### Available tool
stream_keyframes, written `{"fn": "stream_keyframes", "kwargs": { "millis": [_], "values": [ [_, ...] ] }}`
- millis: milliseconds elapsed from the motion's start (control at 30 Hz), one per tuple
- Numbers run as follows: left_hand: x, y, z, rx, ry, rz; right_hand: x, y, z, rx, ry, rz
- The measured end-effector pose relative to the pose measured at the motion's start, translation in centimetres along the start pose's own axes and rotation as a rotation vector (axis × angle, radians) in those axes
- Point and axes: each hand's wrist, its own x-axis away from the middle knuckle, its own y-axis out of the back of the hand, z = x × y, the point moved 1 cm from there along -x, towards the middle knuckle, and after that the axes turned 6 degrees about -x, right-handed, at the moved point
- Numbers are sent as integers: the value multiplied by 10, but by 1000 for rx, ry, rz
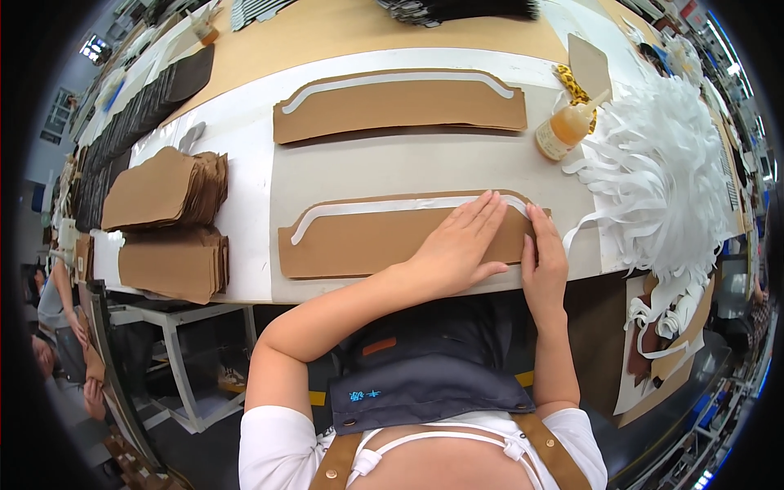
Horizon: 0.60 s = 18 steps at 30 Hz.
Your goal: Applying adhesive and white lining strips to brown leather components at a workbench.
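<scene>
A long brown cut panel (359, 245) lies near the front edge of the table, with a white strip (367, 207) laid along its upper edge. My left hand (459, 245) rests flat on the panel's right part, fingers spread and reaching the strip. My right hand (544, 257) presses fingertips on the panel's right end, where the strip curves down. Neither hand grips anything. A second brown panel (400, 108) with its own white strip lies farther back.
Two stacks of brown cut pieces (167, 224) sit at the left. A glue bottle (563, 131) stands at the right beside a large heap of white strips (661, 175). More brown and white pieces (665, 327) hang off the right edge. Other people (57, 314) work at far left.
</scene>
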Motion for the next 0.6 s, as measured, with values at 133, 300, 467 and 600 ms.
{"fn": "stream_keyframes", "kwargs": {
  "millis": [133, 300, 467, 600],
  "values": [
    [41, 32, 8, -96, 117, 58, 0, 4, 3, -23, -31, -16],
    [95, 74, 20, -143, 253, 14, -11, -6, 25, -66, 20, -22],
    [132, 106, 42, -470, 609, -282, -33, -47, 71, -190, 293, 290],
    [152, 120, 56, -617, 712, -401, -39, -69, 85, -173, 382, 340]
  ]
}}
